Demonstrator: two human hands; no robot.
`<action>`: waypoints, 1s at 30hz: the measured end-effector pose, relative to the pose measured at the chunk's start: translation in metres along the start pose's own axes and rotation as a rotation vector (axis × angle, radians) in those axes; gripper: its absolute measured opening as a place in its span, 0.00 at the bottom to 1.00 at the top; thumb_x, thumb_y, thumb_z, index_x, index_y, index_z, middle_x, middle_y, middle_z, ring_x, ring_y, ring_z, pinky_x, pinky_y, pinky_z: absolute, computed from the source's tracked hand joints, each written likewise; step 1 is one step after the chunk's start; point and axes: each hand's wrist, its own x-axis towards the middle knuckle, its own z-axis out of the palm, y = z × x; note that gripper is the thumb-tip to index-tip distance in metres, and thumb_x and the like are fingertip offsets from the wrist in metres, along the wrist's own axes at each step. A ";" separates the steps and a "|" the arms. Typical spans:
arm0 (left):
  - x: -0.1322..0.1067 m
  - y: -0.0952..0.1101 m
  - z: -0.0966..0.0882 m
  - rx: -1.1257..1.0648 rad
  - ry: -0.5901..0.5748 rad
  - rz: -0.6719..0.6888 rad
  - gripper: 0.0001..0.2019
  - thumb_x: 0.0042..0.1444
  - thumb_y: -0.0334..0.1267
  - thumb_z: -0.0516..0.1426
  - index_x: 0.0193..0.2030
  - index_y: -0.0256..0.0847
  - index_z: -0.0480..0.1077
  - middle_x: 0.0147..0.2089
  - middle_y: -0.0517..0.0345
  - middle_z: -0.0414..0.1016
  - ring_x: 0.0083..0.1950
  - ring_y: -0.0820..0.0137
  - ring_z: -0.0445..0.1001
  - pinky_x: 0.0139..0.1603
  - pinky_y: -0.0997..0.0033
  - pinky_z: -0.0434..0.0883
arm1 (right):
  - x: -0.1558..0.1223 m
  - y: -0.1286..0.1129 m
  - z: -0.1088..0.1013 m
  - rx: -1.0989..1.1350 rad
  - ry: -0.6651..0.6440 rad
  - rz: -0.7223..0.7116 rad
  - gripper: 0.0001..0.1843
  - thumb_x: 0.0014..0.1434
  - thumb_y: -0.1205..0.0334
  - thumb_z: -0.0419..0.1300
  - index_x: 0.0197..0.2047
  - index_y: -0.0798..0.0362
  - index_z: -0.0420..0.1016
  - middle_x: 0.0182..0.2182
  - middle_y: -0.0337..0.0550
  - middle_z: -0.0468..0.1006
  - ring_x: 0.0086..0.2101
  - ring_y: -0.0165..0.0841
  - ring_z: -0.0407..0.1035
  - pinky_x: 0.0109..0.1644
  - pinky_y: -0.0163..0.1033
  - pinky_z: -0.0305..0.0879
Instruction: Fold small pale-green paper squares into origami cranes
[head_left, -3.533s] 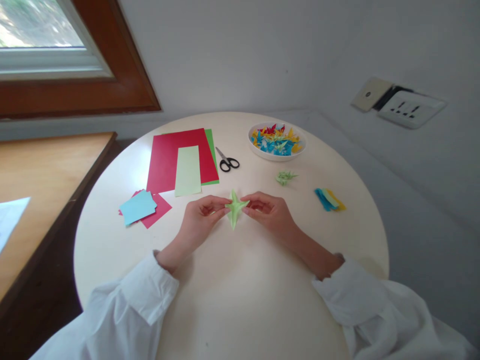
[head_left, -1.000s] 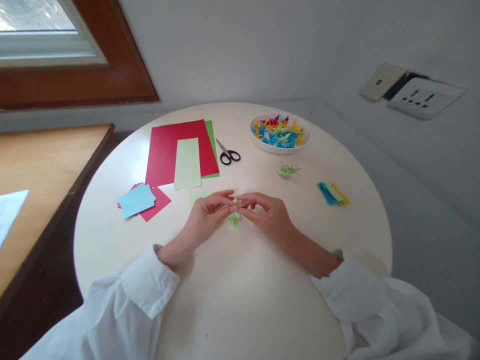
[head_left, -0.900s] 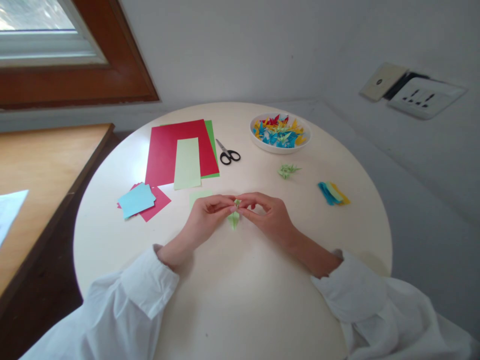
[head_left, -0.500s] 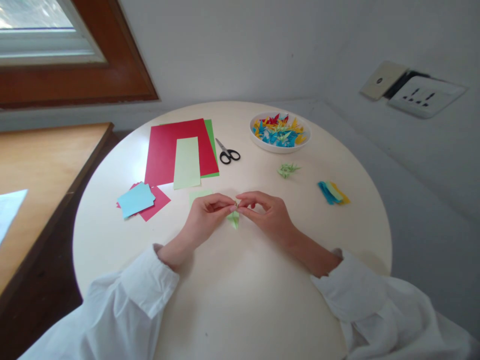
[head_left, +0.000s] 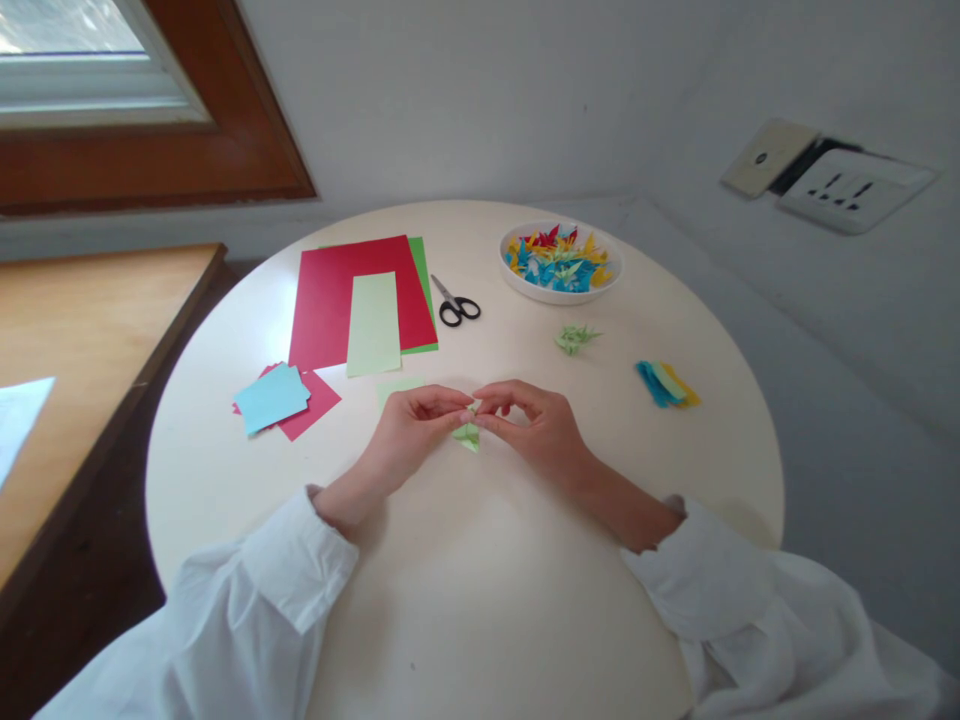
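Observation:
My left hand point(head_left: 409, 432) and my right hand point(head_left: 536, 425) meet at the middle of the round cream table point(head_left: 465, 570). Both pinch a small light green folded paper piece point(head_left: 466, 433) between thumb and fingertips, just above the tabletop. Most of the piece is hidden behind my fingers. A light green paper square point(head_left: 396, 389) lies flat just beyond my left hand. A finished light green paper crane point(head_left: 574, 338) sits past my right hand.
Red, green and light green sheets point(head_left: 364, 300) lie at the back left, with blue and red squares point(head_left: 279, 398) nearer. Black scissors point(head_left: 454, 304) lie beside a white bowl point(head_left: 561, 292) of coloured cranes. Blue and yellow paper bits point(head_left: 666, 383) sit right. A wooden ledge point(head_left: 75, 340) is left.
The green piece was spread as a four-pointed star 3.5 s ago; now it is folded small between closer fingertips. Over the last second its lower point has tilted up slightly.

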 end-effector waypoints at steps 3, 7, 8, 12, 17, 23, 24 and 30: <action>0.001 -0.005 -0.002 -0.037 -0.041 -0.005 0.11 0.41 0.41 0.65 0.29 0.36 0.76 0.30 0.53 0.78 0.30 0.71 0.72 0.31 0.73 0.68 | -0.001 0.001 0.000 -0.012 0.002 -0.003 0.06 0.48 0.66 0.64 0.34 0.52 0.76 0.28 0.39 0.79 0.27 0.28 0.70 0.32 0.34 0.66; 0.001 -0.005 -0.002 -0.031 -0.053 -0.020 0.09 0.41 0.40 0.65 0.27 0.36 0.76 0.28 0.54 0.77 0.29 0.72 0.71 0.30 0.74 0.67 | -0.002 0.002 0.000 -0.040 -0.012 -0.015 0.06 0.49 0.65 0.64 0.34 0.52 0.76 0.27 0.38 0.78 0.27 0.28 0.70 0.31 0.34 0.65; 0.001 -0.004 -0.002 -0.031 -0.054 -0.022 0.09 0.41 0.40 0.65 0.26 0.37 0.76 0.28 0.55 0.77 0.29 0.72 0.71 0.30 0.74 0.67 | -0.002 0.003 0.000 -0.044 -0.016 -0.020 0.06 0.49 0.66 0.64 0.34 0.52 0.76 0.27 0.38 0.78 0.27 0.28 0.70 0.31 0.34 0.65; 0.000 -0.001 -0.001 -0.013 -0.049 -0.020 0.08 0.42 0.39 0.64 0.25 0.37 0.75 0.28 0.56 0.76 0.29 0.73 0.70 0.31 0.74 0.66 | -0.002 0.003 0.000 -0.062 -0.035 -0.032 0.06 0.50 0.65 0.63 0.34 0.51 0.75 0.27 0.39 0.78 0.28 0.29 0.70 0.32 0.34 0.65; 0.000 -0.002 0.000 -0.058 -0.036 -0.042 0.07 0.42 0.39 0.63 0.25 0.37 0.74 0.27 0.58 0.75 0.29 0.73 0.70 0.32 0.74 0.65 | -0.001 0.002 0.001 -0.082 -0.020 -0.035 0.06 0.49 0.66 0.63 0.34 0.51 0.75 0.27 0.38 0.78 0.27 0.28 0.70 0.31 0.34 0.65; 0.002 -0.005 -0.002 -0.180 0.022 -0.088 0.05 0.43 0.37 0.63 0.25 0.37 0.74 0.25 0.60 0.73 0.26 0.77 0.67 0.28 0.76 0.63 | -0.001 -0.002 -0.001 -0.088 -0.021 -0.087 0.01 0.52 0.66 0.59 0.30 0.52 0.72 0.27 0.38 0.77 0.27 0.28 0.69 0.32 0.35 0.65; 0.003 -0.005 -0.002 -0.200 0.033 -0.087 0.05 0.43 0.37 0.63 0.25 0.37 0.74 0.25 0.61 0.73 0.26 0.77 0.66 0.28 0.77 0.63 | -0.001 -0.002 -0.001 -0.081 -0.036 -0.110 0.01 0.52 0.66 0.59 0.31 0.51 0.72 0.28 0.39 0.77 0.28 0.28 0.69 0.33 0.36 0.65; 0.003 -0.002 -0.002 -0.242 0.119 -0.103 0.06 0.41 0.36 0.64 0.25 0.36 0.75 0.26 0.61 0.73 0.27 0.79 0.65 0.28 0.78 0.61 | -0.002 0.003 0.001 -0.101 -0.076 -0.245 0.07 0.49 0.65 0.65 0.33 0.49 0.72 0.32 0.40 0.76 0.36 0.33 0.68 0.35 0.38 0.66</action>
